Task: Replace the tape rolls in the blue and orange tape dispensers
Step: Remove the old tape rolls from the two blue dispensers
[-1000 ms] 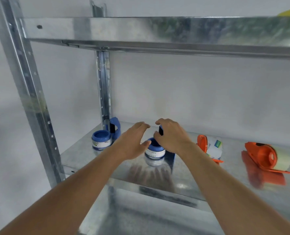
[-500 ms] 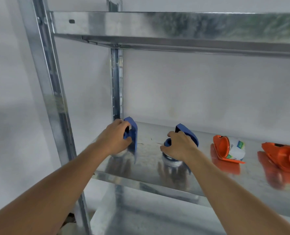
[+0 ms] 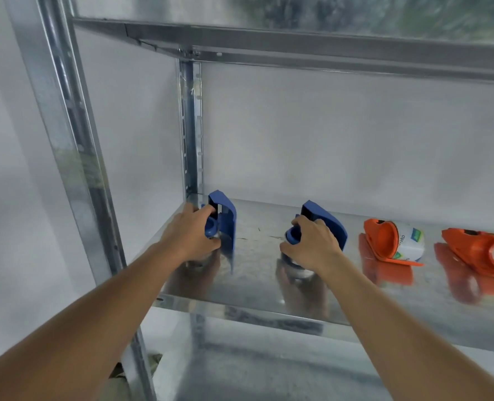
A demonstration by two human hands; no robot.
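Two blue tape dispensers stand on the metal shelf. My left hand is closed around the left blue dispenser near the back left post, covering its roll. My right hand grips the right blue dispenser, fingers over its blue hub. To the right lie two orange dispensers: one holding a white labelled tape roll, and another at the frame's right edge.
The shelf sits in a galvanised steel rack with a front left post, a back left post and an upper shelf overhead. A white wall lies behind. Another shelf level shows below.
My left hand moved left from the middle dispenser and closed on the left blue dispenser. My right hand has stayed on the other blue one. The view has shifted closer and leftward.
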